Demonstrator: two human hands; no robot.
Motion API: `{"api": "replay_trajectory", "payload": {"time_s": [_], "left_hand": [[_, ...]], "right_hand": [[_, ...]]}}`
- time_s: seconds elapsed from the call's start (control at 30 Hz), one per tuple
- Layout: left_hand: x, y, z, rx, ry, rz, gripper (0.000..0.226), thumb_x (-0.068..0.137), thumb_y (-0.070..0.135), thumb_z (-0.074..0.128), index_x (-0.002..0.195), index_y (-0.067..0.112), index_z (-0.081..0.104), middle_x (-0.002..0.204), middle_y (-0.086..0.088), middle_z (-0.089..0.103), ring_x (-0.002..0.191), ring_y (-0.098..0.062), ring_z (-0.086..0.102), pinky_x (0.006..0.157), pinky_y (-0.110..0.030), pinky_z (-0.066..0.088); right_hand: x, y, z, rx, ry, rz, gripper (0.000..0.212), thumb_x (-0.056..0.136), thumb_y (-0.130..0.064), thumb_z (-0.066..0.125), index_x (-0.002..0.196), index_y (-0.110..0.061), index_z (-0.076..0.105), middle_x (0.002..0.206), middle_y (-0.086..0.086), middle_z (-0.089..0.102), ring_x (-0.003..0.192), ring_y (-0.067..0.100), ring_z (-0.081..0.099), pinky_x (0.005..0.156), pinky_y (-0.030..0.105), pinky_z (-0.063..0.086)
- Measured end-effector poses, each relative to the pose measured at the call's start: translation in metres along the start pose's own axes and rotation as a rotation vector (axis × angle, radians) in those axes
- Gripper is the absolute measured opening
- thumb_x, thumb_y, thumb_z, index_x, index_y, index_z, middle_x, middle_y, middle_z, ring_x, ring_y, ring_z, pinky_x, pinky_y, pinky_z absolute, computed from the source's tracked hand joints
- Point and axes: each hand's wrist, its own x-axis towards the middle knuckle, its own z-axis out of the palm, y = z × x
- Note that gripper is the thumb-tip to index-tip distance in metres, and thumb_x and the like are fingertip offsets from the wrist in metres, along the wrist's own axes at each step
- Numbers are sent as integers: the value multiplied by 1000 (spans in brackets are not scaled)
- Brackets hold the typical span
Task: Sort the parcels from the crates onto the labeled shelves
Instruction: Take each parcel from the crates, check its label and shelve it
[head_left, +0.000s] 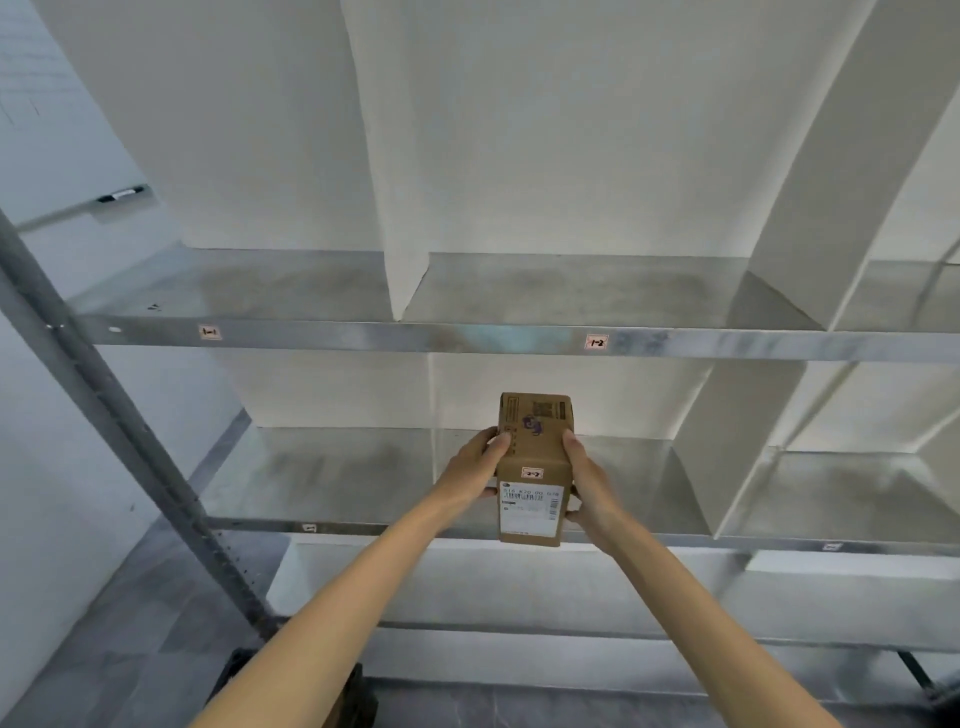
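Facing metal shelving (467, 340) beyond the grip. Clasping parcel (535, 449) between left hand (467, 470) and right hand (592, 483), keeping its 2-2 tag (531, 473) readable.

We are in a storeroom: bare metal shelves (467, 340) with white dividers (405, 280) and handwritten bin labels (596, 342).

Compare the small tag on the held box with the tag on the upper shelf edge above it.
The box tag reads 2-2; the shelf tag reads 1-2. The box tag sits on the cardboard box, gripped by the left hand and right hand; the shelf tag is stuck on the upper shelf's metal edge. Both are small, pale, handwritten stickers.
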Motion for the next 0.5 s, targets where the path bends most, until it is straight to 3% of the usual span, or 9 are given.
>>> {"api": "replay_trajectory", "payload": {"time_s": [0.13,0.27,0.33,0.43,0.5], "left_hand": [[39,-12,5,155,82,31,49,94,52,40,135,25,39,122,0,60,102,-18,63,88,-37,55],[64,-26,6,202,96,-6,47,95,48,40,134,21,40,120,-2,60,102,-20,62,91,-39,53],[70,-40,7,211,94,-34,44,97,47,37,132,21,40,114,1,61,98,-16,62,88,-36,54],[76,-55,9,144,177,-19,37,97,47,34,126,25,44,97,13,61,84,1,61,69,-13,50],[80,-57,11,124,210,3,30,98,45,34,119,28,46,92,16,61,80,6,60,59,-5,46]], "right_hand": [[35,5,-1,51,-37,18,40,96,-55,33,115,-32,59,103,-4,69,89,7,62,62,26,45],[61,16,1,56,-65,49,41,98,-49,32,119,-25,58,101,-3,68,86,6,60,64,27,45],[70,28,3,31,-90,68,42,99,-47,32,123,-23,57,104,-1,68,87,9,62,67,28,47],[81,35,7,-9,-82,48,40,97,-48,36,122,-22,56,110,4,68,87,10,64,66,27,48],[89,36,8,-25,-62,48,39,96,-48,38,120,-22,57,111,5,68,89,13,64,71,31,50]]}}
